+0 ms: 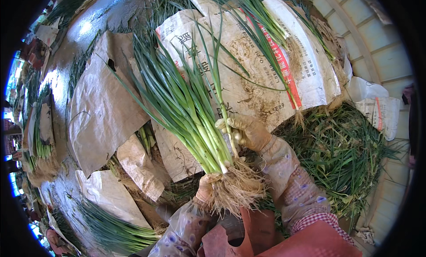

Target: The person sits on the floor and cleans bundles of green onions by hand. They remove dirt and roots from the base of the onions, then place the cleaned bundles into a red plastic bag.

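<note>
Gloved and partly covered by roots, my left hand (pixel 207 186) grips a thick bunch of green onions (pixel 191 118) near its base. The leaves fan away to the upper left, and a mat of pale, stringy roots (pixel 238 188) hangs over the hand. My right hand (pixel 249 132), in a soiled pale glove, pinches a single thin green onion stalk (pixel 220 93) at the bunch's right side. That stalk's lower end reaches down to the roots. Beneath the bunch lies a flattened white woven sack (pixel 246 67) with printed writing, a red stripe and dirt smears.
A few loose green onions (pixel 273 22) lie on the sack. Leaf trimmings (pixel 339 157) are heaped at right beside a pale tiled surface (pixel 392 63). Brown sheeting (pixel 103 100) covers bundles at left; another onion bundle (pixel 116 227) lies lower left. The floor (pixel 100 13) looks wet.
</note>
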`<state>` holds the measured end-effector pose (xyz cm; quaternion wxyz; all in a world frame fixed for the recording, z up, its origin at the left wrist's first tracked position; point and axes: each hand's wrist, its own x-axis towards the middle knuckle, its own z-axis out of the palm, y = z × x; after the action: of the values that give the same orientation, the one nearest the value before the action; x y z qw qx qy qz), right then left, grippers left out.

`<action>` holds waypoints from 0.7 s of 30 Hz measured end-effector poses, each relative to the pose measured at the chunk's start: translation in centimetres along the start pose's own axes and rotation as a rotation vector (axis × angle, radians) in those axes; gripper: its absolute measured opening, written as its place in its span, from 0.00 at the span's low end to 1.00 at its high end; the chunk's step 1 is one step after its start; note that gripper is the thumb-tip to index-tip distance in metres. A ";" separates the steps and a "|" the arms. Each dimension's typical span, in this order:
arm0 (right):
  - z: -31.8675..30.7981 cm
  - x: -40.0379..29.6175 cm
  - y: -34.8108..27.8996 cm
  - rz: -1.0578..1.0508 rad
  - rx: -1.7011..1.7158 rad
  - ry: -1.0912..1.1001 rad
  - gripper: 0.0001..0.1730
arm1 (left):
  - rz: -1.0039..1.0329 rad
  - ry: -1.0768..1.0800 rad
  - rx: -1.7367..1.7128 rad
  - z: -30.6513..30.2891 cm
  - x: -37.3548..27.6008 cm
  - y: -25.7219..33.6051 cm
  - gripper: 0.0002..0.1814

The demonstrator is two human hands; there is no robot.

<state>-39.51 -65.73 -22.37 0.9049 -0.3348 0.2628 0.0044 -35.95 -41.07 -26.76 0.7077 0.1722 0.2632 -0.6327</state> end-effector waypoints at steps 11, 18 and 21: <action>1.2 -2.1 1.1 0.031 0.035 0.184 0.19 | 0.050 0.006 -0.144 4.1 -0.3 -0.8 0.30; 2.0 -0.5 -0.9 0.000 -0.450 0.296 0.16 | -0.049 -0.055 -0.015 -0.1 0.6 -0.4 0.11; 0.4 -2.2 1.5 -0.054 -0.669 0.431 0.19 | 0.021 -0.037 -0.021 1.8 0.9 -1.2 0.19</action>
<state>-41.43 -63.92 -21.97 0.6698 -0.6112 0.4215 -0.0043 -36.77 -43.01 -25.71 0.7207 0.1560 0.2549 -0.6255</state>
